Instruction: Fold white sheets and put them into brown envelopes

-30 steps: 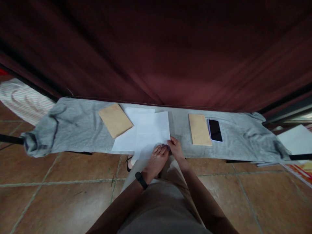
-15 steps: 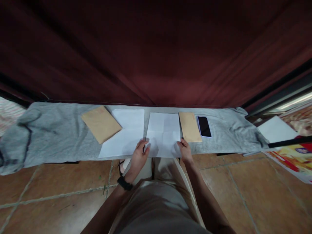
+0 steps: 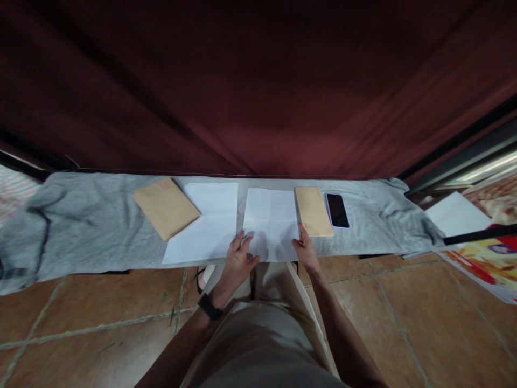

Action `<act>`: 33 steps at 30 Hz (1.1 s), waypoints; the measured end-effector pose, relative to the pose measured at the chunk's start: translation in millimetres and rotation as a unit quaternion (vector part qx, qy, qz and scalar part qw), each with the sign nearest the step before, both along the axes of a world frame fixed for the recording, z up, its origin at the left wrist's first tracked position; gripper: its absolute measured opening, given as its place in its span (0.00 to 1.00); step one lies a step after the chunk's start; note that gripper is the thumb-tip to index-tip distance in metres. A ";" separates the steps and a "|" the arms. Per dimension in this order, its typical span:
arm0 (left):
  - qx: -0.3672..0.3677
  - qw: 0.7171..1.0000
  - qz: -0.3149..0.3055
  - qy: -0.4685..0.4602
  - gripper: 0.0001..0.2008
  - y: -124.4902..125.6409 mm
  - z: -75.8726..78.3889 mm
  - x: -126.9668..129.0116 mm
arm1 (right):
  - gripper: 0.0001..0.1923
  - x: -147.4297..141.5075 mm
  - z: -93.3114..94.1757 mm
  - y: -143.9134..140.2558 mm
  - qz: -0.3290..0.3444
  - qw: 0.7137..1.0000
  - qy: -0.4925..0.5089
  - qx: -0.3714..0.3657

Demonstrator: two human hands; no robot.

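A white sheet of paper [image 3: 271, 207] with crossing fold creases lies in front of me on a grey cloth. My left hand [image 3: 238, 261] is at its lower left corner, fingers spread and thumb apart, gripping nothing. At the lower right edge, my right hand [image 3: 306, 252] has its thumb over the paper and its fingers along the side, holding that edge. More white paper [image 3: 214, 226] lies to the left, partly under a brown envelope [image 3: 166, 207]. Beside my right hand is a second brown envelope [image 3: 314, 211].
A phone [image 3: 337, 210] with a dark screen lies right of the second envelope. Grey cloth [image 3: 375, 215] covers the narrow surface, and a dark red curtain [image 3: 258, 108] hangs behind it. White paper [image 3: 458, 215] and a colourful printed bag [image 3: 488, 264] are at far right.
My left hand has let go of the creased sheet's left edge and spread its fingers. My right hand stays at the right edge, its index finger stretched a little further up.
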State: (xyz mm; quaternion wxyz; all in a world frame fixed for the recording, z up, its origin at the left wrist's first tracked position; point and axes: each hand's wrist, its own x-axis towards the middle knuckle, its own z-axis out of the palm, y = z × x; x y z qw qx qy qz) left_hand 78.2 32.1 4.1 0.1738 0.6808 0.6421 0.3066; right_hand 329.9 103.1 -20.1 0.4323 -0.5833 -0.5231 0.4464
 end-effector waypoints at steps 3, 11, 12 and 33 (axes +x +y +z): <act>0.012 0.993 -0.056 0.104 0.30 -10.6 5.3 11.4 | 0.31 3.0 -4.2 -2.1 -0.013 0.999 -0.031 0.019; 0.027 0.977 -0.098 0.188 0.27 7.1 8.1 13.6 | 0.30 -9.5 -1.3 22.5 0.003 1.000 0.014 -0.013; 0.025 0.974 -0.103 0.198 0.27 9.6 8.3 12.0 | 0.30 -10.6 -0.6 23.6 0.006 1.000 0.014 -0.021; -0.028 0.974 -0.167 0.148 0.23 15.7 28.7 -4.7 | 0.25 2.9 31.7 -31.6 0.225 0.886 -0.331 0.234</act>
